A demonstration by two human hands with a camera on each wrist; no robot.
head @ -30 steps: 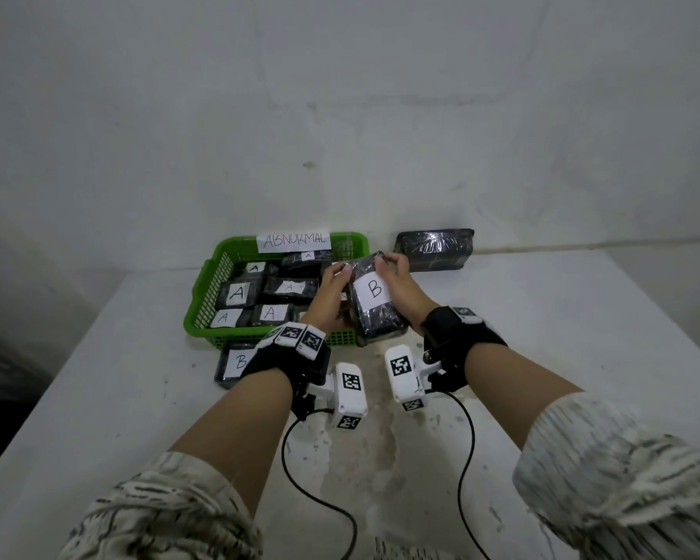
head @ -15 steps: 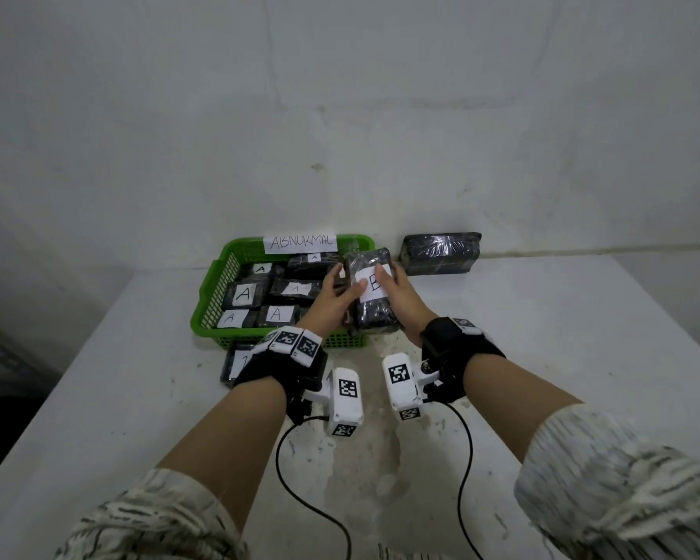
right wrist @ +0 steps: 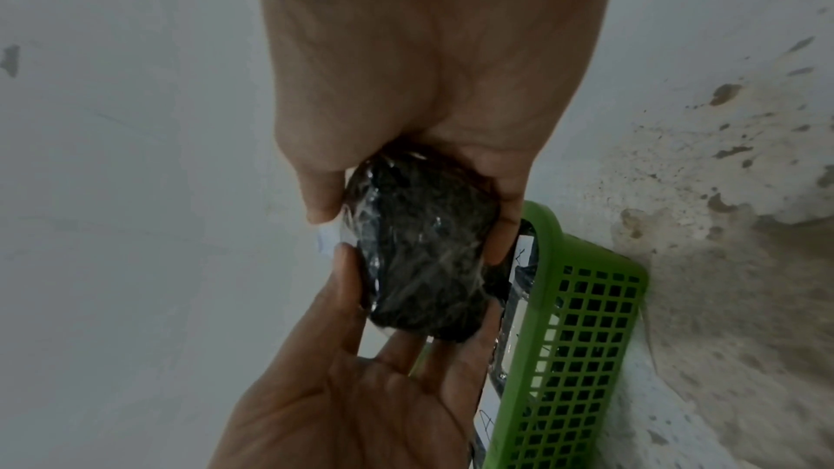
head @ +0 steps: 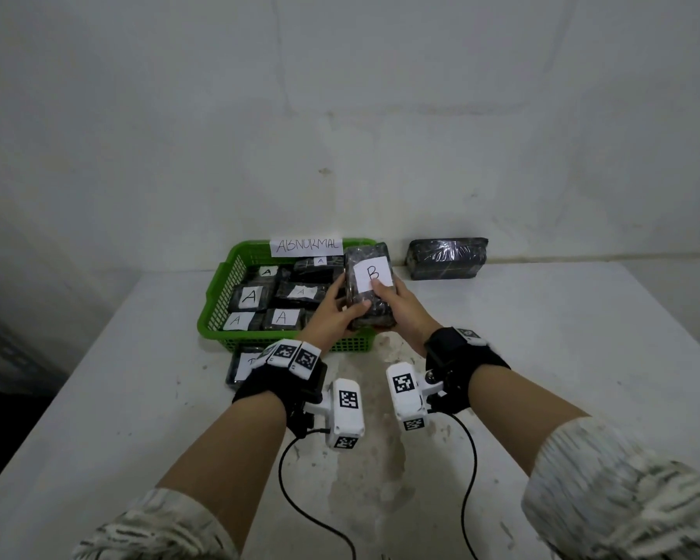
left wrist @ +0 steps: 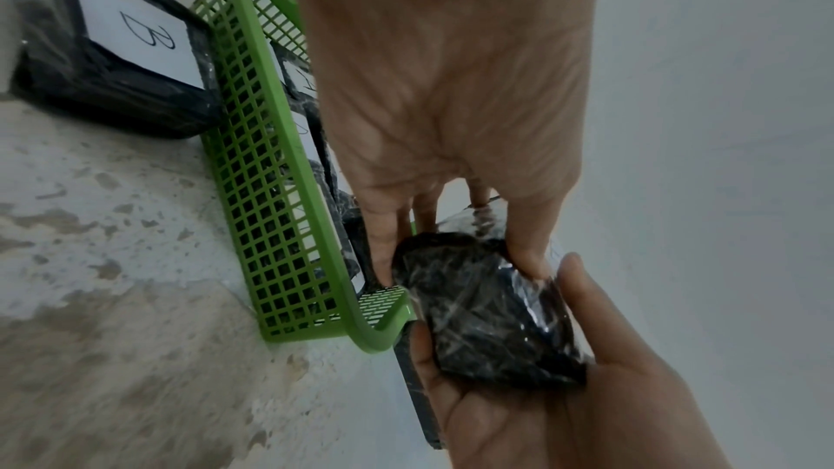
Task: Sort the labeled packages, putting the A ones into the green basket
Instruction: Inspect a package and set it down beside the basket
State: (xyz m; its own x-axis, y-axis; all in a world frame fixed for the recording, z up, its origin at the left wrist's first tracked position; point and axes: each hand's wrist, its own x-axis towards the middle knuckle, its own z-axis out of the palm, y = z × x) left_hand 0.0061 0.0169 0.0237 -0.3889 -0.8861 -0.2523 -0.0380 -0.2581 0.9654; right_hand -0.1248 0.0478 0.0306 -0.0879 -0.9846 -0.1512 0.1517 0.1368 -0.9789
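Observation:
A black wrapped package with a white B label (head: 369,291) is held upright over the right end of the green basket (head: 215,305). My left hand (head: 332,309) grips its left side, thumb across the front. My right hand (head: 399,305) grips its right side, thumb on the label. The left wrist view shows the package (left wrist: 487,316) between my left thumb and fingers, with the right palm below it. The right wrist view shows its end (right wrist: 424,252) in both hands beside the basket (right wrist: 582,352). Several A-labeled packages (head: 250,297) lie in the basket.
Another B-labeled package (head: 241,367) (left wrist: 112,59) lies on the table against the basket's near wall, partly behind my left wrist. An unlabeled black package (head: 447,258) stands by the wall at the back right. An ABNORMAL sign (head: 306,246) is on the basket's far rim.
Both hands have raised the B package and carried it farther away, over the basket's right end. Its label now faces me squarely.

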